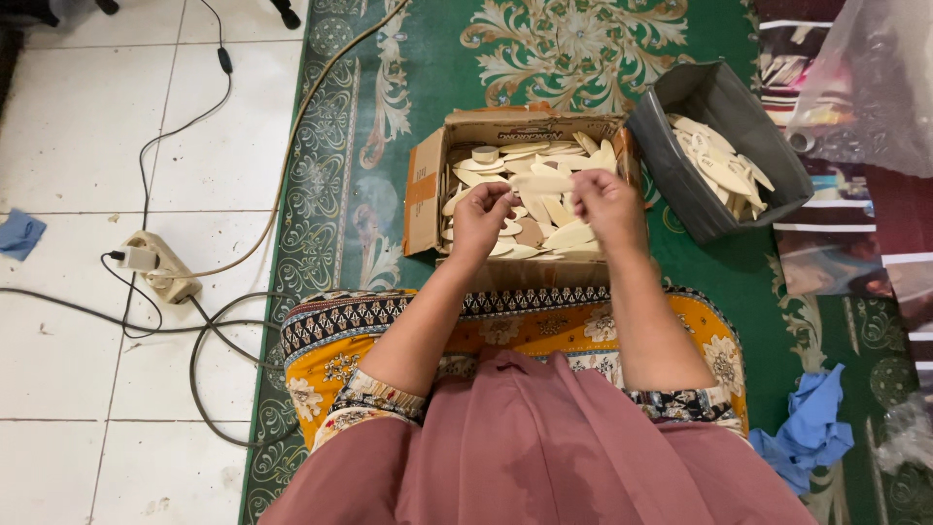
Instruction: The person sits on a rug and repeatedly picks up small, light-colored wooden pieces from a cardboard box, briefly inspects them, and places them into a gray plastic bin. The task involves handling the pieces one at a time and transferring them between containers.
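Your left hand (481, 216) and right hand (607, 204) each pinch one end of a single pale wooden piece (540, 182), held above one cardboard box (425, 190). One grey bin (680, 175) stands beside it. Both hold pieces too many to count.

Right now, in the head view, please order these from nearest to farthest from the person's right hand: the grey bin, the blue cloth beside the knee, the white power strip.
From the right hand:
1. Grey bin, just to its right.
2. Blue cloth, lower right on the carpet.
3. White power strip, far left on the tiles.
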